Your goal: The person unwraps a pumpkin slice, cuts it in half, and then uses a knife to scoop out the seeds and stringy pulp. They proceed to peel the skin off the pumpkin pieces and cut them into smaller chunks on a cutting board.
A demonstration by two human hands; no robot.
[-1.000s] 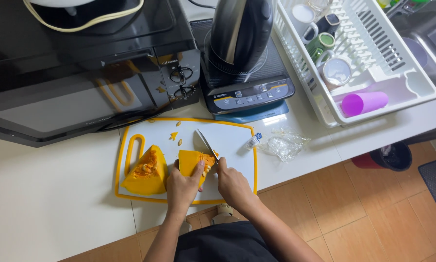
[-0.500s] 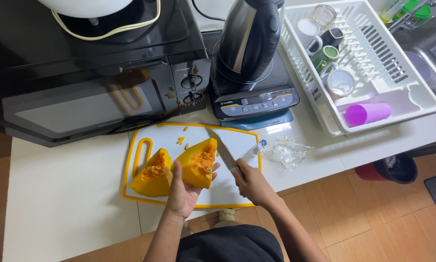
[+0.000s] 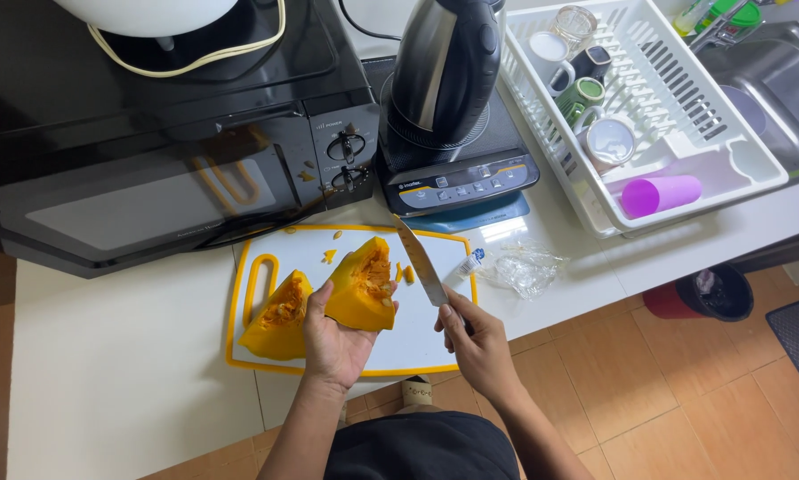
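A person stands at a white bench [image 3: 115,373], seen from above. The left hand [image 3: 335,342] is clamped under a pumpkin wedge [image 3: 365,286], lifting it just above a white cutting board [image 3: 435,356] with an orange rim. The right hand [image 3: 477,342] is closed around the handle of a knife [image 3: 420,261], blade pointing away and up, close beside the wedge. A second wedge [image 3: 279,317] rests on the board, with loose seeds [image 3: 330,256] nearby. The risk, as I judge it: the wedge has no support from the board, so a cut made now could slip through slick flesh toward the left palm. Wet seeds could also let the fingers lose their hold.
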